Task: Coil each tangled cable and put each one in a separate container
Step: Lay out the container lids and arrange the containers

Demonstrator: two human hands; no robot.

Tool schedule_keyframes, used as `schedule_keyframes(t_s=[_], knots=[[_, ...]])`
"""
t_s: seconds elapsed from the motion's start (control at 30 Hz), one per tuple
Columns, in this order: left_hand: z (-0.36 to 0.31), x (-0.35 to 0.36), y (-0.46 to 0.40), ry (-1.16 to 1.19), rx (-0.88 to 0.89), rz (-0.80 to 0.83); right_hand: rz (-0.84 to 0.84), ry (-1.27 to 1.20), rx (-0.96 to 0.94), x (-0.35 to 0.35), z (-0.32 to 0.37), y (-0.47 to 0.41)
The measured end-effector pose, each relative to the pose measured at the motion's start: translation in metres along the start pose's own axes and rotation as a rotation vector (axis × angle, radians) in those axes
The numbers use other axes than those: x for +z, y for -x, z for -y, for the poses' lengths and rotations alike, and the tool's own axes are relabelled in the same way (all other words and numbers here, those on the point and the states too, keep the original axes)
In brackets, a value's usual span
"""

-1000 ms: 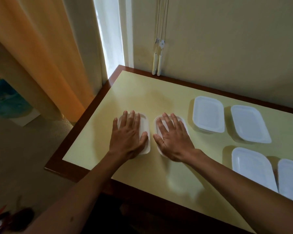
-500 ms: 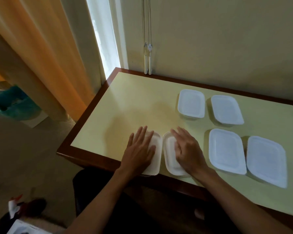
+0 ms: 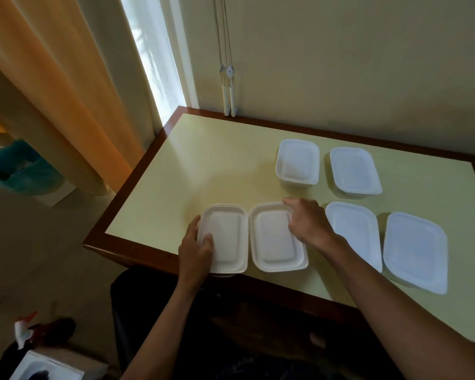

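Six lidded white containers [image 3: 277, 237] on table [image 3: 203, 165]

The surface [image 3: 225, 165] is pale yellow with a dark reddish-brown wooden border. Six containers [image 3: 298, 161] on it are plain white. The curtain [image 3: 52, 78] is orange, the wall [image 3: 368, 50] cream, and a bin [image 3: 19, 168] teal.

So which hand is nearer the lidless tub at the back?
Right. The right hand sits just in front of the lidless tub; the left hand is farther left, gripping another container.
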State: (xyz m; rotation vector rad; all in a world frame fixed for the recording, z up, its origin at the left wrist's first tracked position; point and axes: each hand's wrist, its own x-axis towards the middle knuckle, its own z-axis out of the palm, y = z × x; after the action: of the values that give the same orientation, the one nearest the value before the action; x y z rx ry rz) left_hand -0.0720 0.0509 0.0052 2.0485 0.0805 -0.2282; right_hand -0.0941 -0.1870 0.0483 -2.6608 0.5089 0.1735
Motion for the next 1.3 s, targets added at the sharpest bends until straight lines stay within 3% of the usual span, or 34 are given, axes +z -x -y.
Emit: schedule_keyframes(t_s=[0.23, 0.33, 0.4, 0.47, 0.57, 0.63, 0.8, 0.93, 1.13, 1.3], knots=[[0.000, 0.012, 0.000, 0.000, 0.003, -0.064, -0.031, 0.141, 0.017, -0.006, -0.008, -0.007], [-0.004, 0.013, 0.001, 0.233, -0.100, -0.114, -0.152, 0.207, -0.024, 0.000, 0.004, -0.006], [-0.009, 0.013, 0.002, 0.398, -0.166, -0.173, -0.277, 0.043, -0.110, 0.010, 0.022, 0.001], [-0.016, 0.013, 0.004, 0.502, -0.166, -0.211, -0.300, -0.212, -0.143, 0.021, 0.044, 0.011], [-0.041, 0.016, 0.012, 0.504, -0.041, -0.217, -0.120, -0.594, 0.029, 0.022, 0.075, 0.020], [-0.055, 0.018, 0.020, 0.489, 0.042, -0.217, -0.117, -0.739, 0.124, 0.016, 0.087, 0.019], [-0.070, 0.006, 0.023, 0.451, 0.153, -0.086, -0.315, -0.707, 0.036, 0.009, 0.074, 0.022], [-0.077, 0.009, 0.017, 0.415, 0.089, 0.018, -0.357, -0.673, 0.003, 0.014, 0.061, 0.035], [-0.082, 0.040, 0.002, 0.221, 0.128, 0.004, -0.391, -0.609, 0.144, 0.005, 0.036, 0.041], [-0.099, 0.069, -0.010, 0.203, 0.041, 0.066, -0.405, -0.354, 0.250, -0.009, 0.012, 0.022]])
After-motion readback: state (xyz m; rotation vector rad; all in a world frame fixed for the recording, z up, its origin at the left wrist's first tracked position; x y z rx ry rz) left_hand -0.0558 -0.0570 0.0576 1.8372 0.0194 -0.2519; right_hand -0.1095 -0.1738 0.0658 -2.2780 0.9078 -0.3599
